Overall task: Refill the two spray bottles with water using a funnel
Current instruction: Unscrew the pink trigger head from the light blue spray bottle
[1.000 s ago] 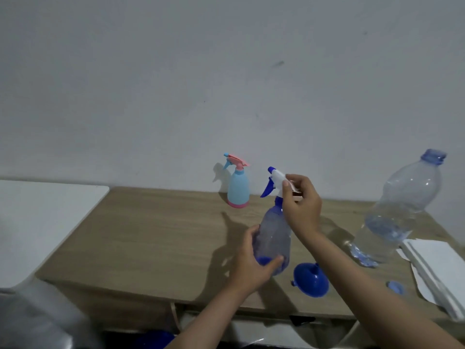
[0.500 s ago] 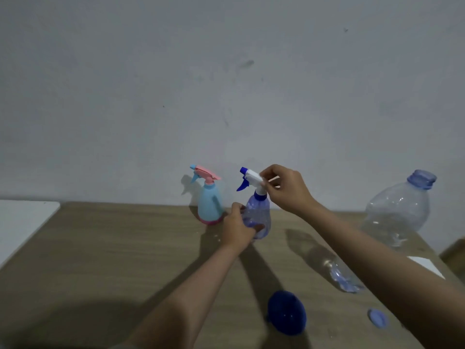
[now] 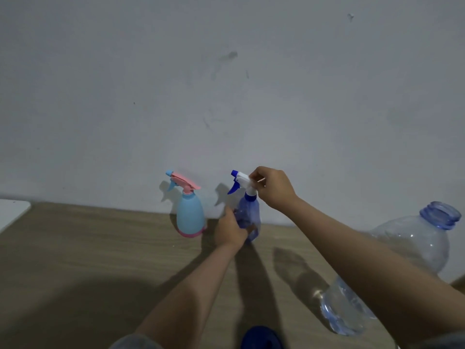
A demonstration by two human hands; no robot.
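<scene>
A clear blue spray bottle (image 3: 250,212) with a white and blue trigger head stands at the back of the wooden table (image 3: 88,260), near the wall. My left hand (image 3: 230,230) wraps around its body. My right hand (image 3: 273,188) pinches the trigger head from the right. Just to its left stands a light blue spray bottle (image 3: 188,215) with a pink trigger head and pink base, untouched. The dark blue funnel (image 3: 261,338) lies on the table at the bottom edge of the view, partly cut off.
A large clear water bottle (image 3: 402,260) with an open blue neck stands at the right, partly behind my right forearm. A white surface (image 3: 11,211) adjoins the table at the far left. A grey wall rises directly behind the bottles.
Both hands have carried the clear blue spray bottle away from me to the back of the table, beside the light blue one. The view has shifted forward.
</scene>
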